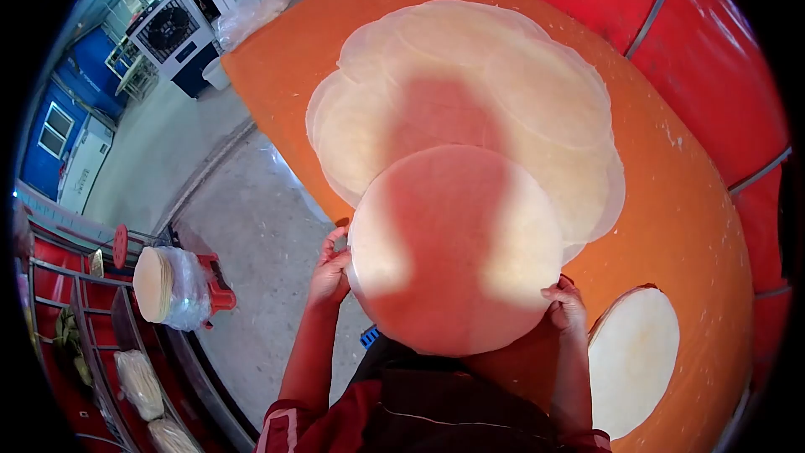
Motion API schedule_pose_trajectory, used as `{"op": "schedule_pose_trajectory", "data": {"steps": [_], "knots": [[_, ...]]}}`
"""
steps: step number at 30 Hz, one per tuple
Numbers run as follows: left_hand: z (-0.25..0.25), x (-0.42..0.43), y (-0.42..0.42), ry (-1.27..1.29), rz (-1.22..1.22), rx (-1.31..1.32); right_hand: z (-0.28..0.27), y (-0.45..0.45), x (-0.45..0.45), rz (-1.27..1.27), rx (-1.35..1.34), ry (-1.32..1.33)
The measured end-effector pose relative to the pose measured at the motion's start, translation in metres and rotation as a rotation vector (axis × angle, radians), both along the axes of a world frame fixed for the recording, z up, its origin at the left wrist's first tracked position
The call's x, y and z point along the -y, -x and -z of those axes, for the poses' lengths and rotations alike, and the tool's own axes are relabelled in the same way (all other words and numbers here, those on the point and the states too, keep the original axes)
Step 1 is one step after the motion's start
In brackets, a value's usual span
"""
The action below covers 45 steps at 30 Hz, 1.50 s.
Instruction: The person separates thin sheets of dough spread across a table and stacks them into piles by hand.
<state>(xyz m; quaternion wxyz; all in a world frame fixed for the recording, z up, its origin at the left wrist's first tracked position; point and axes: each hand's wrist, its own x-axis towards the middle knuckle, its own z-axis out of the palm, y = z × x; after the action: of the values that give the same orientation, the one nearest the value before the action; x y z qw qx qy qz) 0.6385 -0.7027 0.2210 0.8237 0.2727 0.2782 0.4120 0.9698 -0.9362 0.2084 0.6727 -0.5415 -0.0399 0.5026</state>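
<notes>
The left hand (332, 273) and right hand (567, 306) each pinch one edge of a thin round sheet (453, 252), held in front of the body. Gripped only at the sides, it could tear under an uneven pull. The right forearm could nudge a pale disc (637, 361) on the orange table (696, 226). Beyond, overlapping sheets (562, 92) could wrinkle if the held one drags across them.

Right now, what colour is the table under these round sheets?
The table is orange, best seen in the head view.
</notes>
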Motion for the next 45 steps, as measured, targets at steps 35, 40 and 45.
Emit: {"op": "schedule_pose_trajectory", "data": {"steps": [35, 40, 45], "knots": [[0.003, -0.038, -0.017, -0.126, 0.19, -0.376, 0.012, 0.045, -0.039, 0.417, 0.065, -0.17], [0.024, -0.025, 0.0, -0.415, 0.081, -0.513, -0.031, 0.06, -0.049, 0.004, 0.89, 0.443], [-0.044, 0.003, -0.054, -0.722, 0.028, -0.431, -0.07, 0.062, -0.011, 0.182, 1.099, 0.212]]}}
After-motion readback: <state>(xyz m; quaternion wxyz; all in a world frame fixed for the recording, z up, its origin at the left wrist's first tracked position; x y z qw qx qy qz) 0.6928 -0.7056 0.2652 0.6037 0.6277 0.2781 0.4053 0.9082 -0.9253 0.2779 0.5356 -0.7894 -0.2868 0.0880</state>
